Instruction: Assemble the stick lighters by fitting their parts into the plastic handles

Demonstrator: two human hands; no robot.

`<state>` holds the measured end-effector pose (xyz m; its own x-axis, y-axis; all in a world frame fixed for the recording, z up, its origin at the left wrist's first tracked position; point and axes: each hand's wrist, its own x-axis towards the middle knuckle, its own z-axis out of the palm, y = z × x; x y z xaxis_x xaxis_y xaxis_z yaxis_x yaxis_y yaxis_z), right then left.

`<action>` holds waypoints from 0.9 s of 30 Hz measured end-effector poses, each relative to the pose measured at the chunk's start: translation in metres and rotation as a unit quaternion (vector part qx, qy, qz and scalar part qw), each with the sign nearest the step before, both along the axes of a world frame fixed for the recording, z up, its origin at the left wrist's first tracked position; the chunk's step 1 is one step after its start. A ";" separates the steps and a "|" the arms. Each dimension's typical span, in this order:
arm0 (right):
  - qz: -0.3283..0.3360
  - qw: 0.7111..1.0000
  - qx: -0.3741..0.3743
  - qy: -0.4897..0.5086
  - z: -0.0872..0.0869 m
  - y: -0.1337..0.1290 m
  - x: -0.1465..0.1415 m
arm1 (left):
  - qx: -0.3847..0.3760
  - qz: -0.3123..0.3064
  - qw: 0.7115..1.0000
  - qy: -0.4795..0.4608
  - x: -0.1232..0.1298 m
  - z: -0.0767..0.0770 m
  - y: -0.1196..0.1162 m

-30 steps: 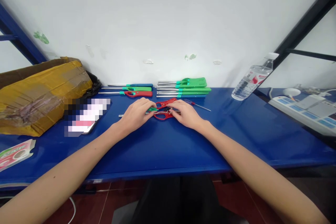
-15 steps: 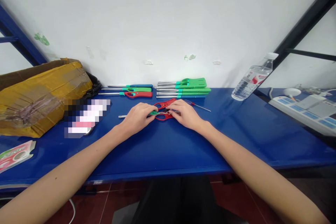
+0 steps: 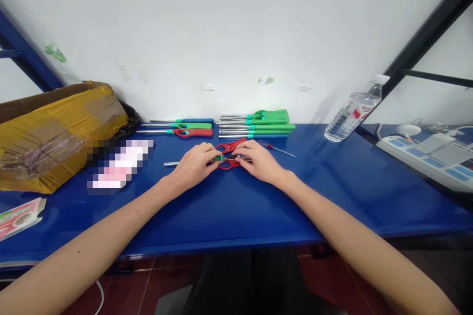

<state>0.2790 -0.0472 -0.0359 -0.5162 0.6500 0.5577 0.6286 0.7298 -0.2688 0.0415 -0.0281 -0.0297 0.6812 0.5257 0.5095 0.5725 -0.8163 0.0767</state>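
Observation:
Two red handle halves (image 3: 229, 146) lie at the middle of the blue table, between my hands. My left hand (image 3: 195, 162) is closed around a small green part (image 3: 219, 158), and a metal tube (image 3: 171, 164) sticks out to its left. Over the right side of the red halves, my right hand (image 3: 258, 157) pinches something thin that I cannot make out. The fingertips of both hands nearly meet. A screwdriver (image 3: 281, 149) with a dark red handle rests just right of my right hand.
Long lighters (image 3: 271, 129) lie in two groups along the wall. At the left are a taped cardboard box (image 3: 59, 142), a blurred-out phone (image 3: 121, 165) and a printed card (image 3: 20, 217). To the right stand a water bottle (image 3: 351, 114) and a power strip (image 3: 424, 160).
The view has shifted slightly. The fingertips have moved a little around the small parts, and the green part shows less in my left hand.

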 end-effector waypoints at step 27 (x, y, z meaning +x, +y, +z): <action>0.000 0.999 -0.029 0.020 0.003 -0.005 -0.003 | 0.028 0.009 0.999 -0.043 -0.003 0.004 0.001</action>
<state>0.2764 -0.0523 -0.0326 -0.4949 0.6813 0.5393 0.6162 0.7128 -0.3350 0.0383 -0.0268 -0.0254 0.6242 0.5062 0.5951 0.5802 -0.8105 0.0809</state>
